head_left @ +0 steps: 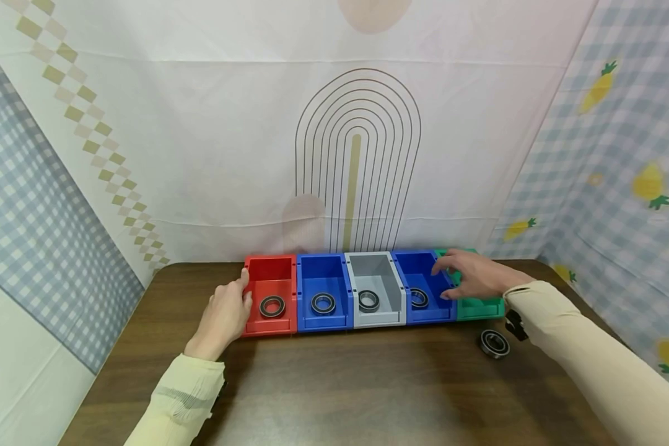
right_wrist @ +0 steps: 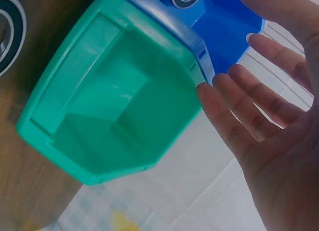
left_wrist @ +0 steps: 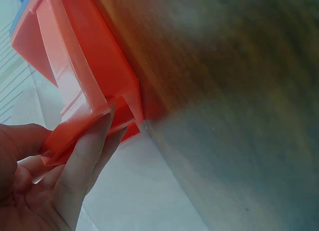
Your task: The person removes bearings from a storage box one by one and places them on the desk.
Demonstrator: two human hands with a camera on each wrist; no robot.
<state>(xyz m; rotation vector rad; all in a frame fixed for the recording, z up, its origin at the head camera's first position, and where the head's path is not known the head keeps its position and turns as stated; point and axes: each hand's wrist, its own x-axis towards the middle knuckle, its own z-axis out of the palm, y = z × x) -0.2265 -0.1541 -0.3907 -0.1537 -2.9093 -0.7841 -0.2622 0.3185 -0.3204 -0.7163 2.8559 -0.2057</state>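
In the head view, a gray bin [head_left: 368, 267] of smooth molded plastic sits at the middle of a row on the brown wood-grain tabletop [head_left: 357, 384], its side walls sloping down to a low front. Toward its front lies a bearing [head_left: 368, 310], a round metal ring with a dark band between bright inner and outer rims. A matching bearing [head_left: 323, 312] lies in the left blue bin [head_left: 320, 269], just left of the gray bin, and a third bearing [head_left: 272, 315] in the red bin [head_left: 270, 268] beyond that. Right of the gray bin, the right blue bin [head_left: 415, 266] contains a fourth bearing [head_left: 420, 305]; the green bin [head_left: 482, 308] ends the row. A fifth bearing [head_left: 496, 355] lies on the tabletop, to the right and front of the gray bin. The right hand [head_left: 474, 275], right of the gray bin, hangs over the last two bins, its grip spread and holding nothing. Behind the gray bin hangs a creased white cloth [head_left: 228, 155] printed with thin nested arches.

In the left wrist view, the left hand [left_wrist: 60, 176], well left of the gray bin, pinches the glossy red bin's edge in its grip, thumb opposite fingers.

In the right wrist view, the green bin shows angular, slanted walls; the slightly bent fingers are near its rim, contact unclear.
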